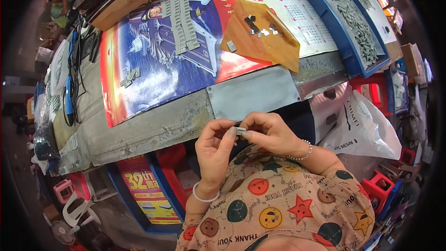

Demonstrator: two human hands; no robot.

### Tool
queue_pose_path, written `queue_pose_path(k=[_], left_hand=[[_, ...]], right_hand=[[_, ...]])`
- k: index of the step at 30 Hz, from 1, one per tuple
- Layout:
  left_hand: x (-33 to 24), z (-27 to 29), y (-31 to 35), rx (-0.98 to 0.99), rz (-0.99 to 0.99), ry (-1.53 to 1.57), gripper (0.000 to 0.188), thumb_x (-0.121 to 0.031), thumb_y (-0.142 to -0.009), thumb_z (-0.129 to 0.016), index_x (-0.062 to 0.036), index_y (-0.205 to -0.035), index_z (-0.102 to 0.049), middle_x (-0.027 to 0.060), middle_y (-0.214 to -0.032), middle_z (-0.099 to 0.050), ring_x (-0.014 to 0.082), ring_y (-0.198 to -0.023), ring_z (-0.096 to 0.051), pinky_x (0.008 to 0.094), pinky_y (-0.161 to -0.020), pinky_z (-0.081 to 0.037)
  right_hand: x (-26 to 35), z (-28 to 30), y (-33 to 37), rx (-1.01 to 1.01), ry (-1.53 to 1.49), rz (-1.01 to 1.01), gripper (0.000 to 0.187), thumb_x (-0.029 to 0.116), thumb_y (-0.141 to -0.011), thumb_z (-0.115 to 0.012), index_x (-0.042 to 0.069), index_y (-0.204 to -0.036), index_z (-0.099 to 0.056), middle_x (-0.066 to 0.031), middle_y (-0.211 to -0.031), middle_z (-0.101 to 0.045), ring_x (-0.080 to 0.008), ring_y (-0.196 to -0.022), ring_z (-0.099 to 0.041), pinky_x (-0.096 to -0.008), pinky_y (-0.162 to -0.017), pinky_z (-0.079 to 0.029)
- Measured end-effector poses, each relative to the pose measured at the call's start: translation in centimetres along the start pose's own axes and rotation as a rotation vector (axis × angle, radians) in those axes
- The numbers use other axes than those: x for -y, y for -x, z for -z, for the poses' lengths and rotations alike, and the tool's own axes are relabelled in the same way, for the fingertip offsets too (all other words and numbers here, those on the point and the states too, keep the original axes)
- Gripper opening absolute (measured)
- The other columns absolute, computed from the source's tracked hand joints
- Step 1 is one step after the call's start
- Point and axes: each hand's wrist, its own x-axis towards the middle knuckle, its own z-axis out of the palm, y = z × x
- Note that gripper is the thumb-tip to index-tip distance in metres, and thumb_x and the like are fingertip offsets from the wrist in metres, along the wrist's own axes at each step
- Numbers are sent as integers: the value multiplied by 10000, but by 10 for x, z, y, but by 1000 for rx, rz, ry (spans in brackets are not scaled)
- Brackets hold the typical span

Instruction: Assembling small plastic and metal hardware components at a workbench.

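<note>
Between the fingertips of both hands is a small grey rectangular part, held just off the table's front edge. My left hand pinches its left end, and my right hand grips the right end with thumb and forefinger. Fingers cover much of the part, so its details are hidden. Beyond the hands lies a sheet of amber paper with small black and white pieces and one grey part on it. Two long rows of similar grey parts rest on a colourful poster.
At the right a long blue tray holds many grey parts. Loose grey parts lie on the poster's left. A blue-handled tool with a cable is at the table's left. A white plastic bag and red stools stand on the right.
</note>
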Motion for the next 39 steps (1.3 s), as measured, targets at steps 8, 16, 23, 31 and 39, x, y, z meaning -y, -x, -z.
queue_pose_path(k=[8,16,23,31,39], left_hand=[[-8,11,5,76,154,-12,143,-70,-938,-557,9,-1053,-587,29,-852,-615,47,-727,-567,178,-658,-472],[-3,3,7,-23,85,-131,168,2,-903,-542,35,-1066,-565,57,-836,-642,73,-718,-609,193,-647,-500],[-4,3,9,-71,15,-224,191,2,-900,-549,32,-1088,-562,55,-866,-646,68,-740,-612,191,-675,-510],[-2,7,10,36,60,-223,215,-1,-908,-533,37,-1119,-554,33,-826,-622,56,-715,-585,185,-653,-479],[-4,6,14,51,122,-204,193,-13,-923,-525,31,-1106,-566,8,-820,-601,44,-695,-573,170,-638,-463]], right_hand=[[-2,7,-7,-226,1022,896,229,-4,-733,-670,24,-954,-620,-66,-812,-593,-240,-714,-596,-336,-653,-483],[1,3,-1,-132,569,497,200,-9,-783,-631,-9,-983,-622,-102,-855,-623,-220,-747,-625,-302,-659,-500],[-1,-2,-2,-66,136,129,195,16,-871,-582,-21,-1062,-591,-47,-878,-621,-76,-753,-591,-235,-662,-493],[1,-1,-3,-26,-124,-107,157,23,-877,-582,-10,-1028,-555,3,-871,-571,-54,-666,-508,-203,-623,-468],[24,24,-8,-131,389,204,119,68,-852,-620,-8,-941,-596,-84,-839,-634,-126,-757,-602,-281,-702,-488]])
